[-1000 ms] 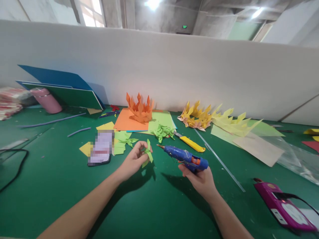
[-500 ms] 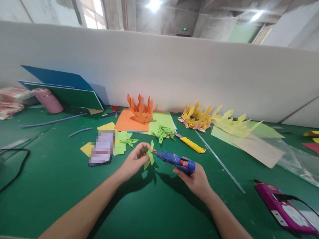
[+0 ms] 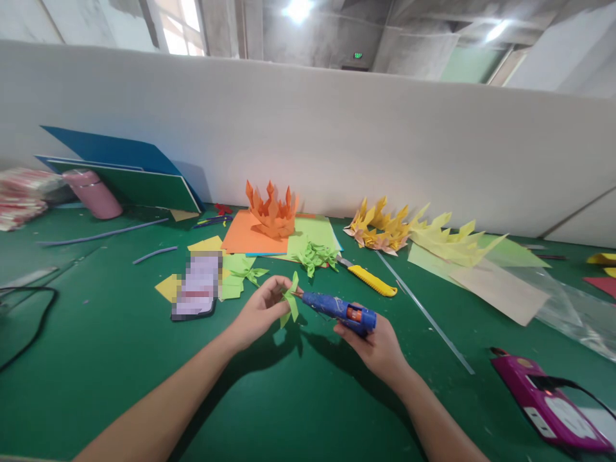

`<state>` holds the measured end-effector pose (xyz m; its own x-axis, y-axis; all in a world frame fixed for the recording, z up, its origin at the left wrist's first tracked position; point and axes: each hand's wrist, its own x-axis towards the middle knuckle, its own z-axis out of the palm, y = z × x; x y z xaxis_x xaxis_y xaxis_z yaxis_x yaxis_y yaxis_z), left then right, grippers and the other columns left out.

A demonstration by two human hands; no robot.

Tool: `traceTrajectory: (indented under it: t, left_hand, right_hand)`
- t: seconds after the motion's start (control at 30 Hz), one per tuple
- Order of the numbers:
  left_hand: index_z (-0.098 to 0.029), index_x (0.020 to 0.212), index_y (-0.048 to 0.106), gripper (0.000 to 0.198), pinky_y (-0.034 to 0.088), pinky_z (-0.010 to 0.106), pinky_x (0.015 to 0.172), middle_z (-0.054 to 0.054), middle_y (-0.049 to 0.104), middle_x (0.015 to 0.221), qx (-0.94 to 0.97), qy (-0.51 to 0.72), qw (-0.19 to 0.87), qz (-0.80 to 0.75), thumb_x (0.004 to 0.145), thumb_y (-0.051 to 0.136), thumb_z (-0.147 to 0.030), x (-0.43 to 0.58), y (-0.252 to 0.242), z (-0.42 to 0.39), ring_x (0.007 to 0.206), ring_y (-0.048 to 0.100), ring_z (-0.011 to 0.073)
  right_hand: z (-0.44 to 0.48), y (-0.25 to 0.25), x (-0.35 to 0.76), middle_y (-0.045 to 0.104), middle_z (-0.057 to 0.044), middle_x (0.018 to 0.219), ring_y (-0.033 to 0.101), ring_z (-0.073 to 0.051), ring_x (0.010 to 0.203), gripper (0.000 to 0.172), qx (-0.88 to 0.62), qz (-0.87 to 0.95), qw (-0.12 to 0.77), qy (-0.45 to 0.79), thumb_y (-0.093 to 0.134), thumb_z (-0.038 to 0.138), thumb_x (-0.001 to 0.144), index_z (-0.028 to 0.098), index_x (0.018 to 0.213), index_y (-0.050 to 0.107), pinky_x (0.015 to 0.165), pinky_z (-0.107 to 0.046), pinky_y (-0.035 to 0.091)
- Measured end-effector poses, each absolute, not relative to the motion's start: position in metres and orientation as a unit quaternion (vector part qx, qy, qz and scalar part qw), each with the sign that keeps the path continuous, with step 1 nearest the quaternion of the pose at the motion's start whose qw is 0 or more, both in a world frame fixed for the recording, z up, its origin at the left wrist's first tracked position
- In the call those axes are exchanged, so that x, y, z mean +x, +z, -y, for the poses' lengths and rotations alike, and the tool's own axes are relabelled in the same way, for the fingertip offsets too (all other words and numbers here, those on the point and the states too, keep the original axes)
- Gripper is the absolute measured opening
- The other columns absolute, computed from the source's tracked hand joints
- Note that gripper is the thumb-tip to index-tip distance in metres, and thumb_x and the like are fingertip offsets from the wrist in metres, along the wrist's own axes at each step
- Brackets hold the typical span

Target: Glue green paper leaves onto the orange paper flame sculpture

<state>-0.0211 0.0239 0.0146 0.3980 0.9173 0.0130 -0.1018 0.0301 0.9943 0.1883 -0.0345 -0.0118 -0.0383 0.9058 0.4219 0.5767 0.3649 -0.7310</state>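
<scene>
My left hand point(image 3: 258, 310) pinches a small folded green paper piece point(image 3: 290, 300) above the green table point(image 3: 120, 359). A blue glue gun point(image 3: 337, 308) is gripped in my right hand point(image 3: 375, 346), its nozzle touching the green paper piece. Just behind lie more folded green paper pieces point(image 3: 315, 254) and sheets of orange and green paper point(image 3: 248, 239).
A phone point(image 3: 196, 286) lies left of my left hand. A yellow utility knife point(image 3: 368, 278), an orange paper crown point(image 3: 271, 210), yellow paper shapes point(image 3: 423, 234), a pink bottle point(image 3: 91, 192), coloured boards point(image 3: 125, 173) and a magenta device point(image 3: 548, 401) lie around. A white partition point(image 3: 337, 141) backs the table.
My right hand brought the glue gun left until its nozzle met the green paper piece; the left hand stayed nearly still.
</scene>
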Motion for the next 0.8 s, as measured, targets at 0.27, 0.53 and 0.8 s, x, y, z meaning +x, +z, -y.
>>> traceTrajectory:
  t: [0.27, 0.53, 0.8]
  left_hand:
    - [-0.023, 0.081, 0.055, 0.022, 0.033, 0.023, 0.06, -0.004, 0.051, 0.078, 0.555, 0.415, 0.623, -0.363, 0.061, 0.059, -0.013, -0.0224, 0.0131, -0.0241, 0.07, 0.046, 0.0117]
    - [-0.023, 0.083, 0.053, 0.022, 0.035, 0.024, 0.065, -0.003, 0.057, 0.085, 0.542, 0.411, 0.644, -0.349, 0.064, 0.061, -0.014, -0.0232, 0.0107, -0.025, 0.077, 0.051, 0.0124]
    - [-0.023, 0.081, 0.056, 0.021, 0.037, 0.025, 0.063, -0.004, 0.055, 0.079, 0.535, 0.414, 0.644, -0.358, 0.063, 0.062, -0.014, -0.0223, 0.0149, -0.0217, 0.074, 0.054, 0.0132]
  right_hand:
    - [0.0338, -0.0094, 0.189, 0.051, 0.004, 0.051, 0.046, -0.011, 0.044, 0.029, -0.528, 0.695, 0.45, 0.186, 0.057, 0.044, 0.078, 0.02, 0.064, 0.053, 0.043, -0.021, 0.035]
    - [0.0339, -0.0079, 0.1888, 0.05, 0.004, 0.049, 0.045, -0.01, 0.042, 0.029, -0.528, 0.701, 0.446, 0.177, 0.056, 0.044, 0.079, 0.02, 0.063, 0.052, 0.042, -0.021, 0.035]
    - [0.0339, -0.0091, 0.1905, 0.052, 0.003, 0.052, 0.048, -0.012, 0.045, 0.031, -0.547, 0.69, 0.443, 0.169, 0.055, 0.048, 0.079, 0.02, 0.064, 0.054, 0.045, -0.023, 0.039]
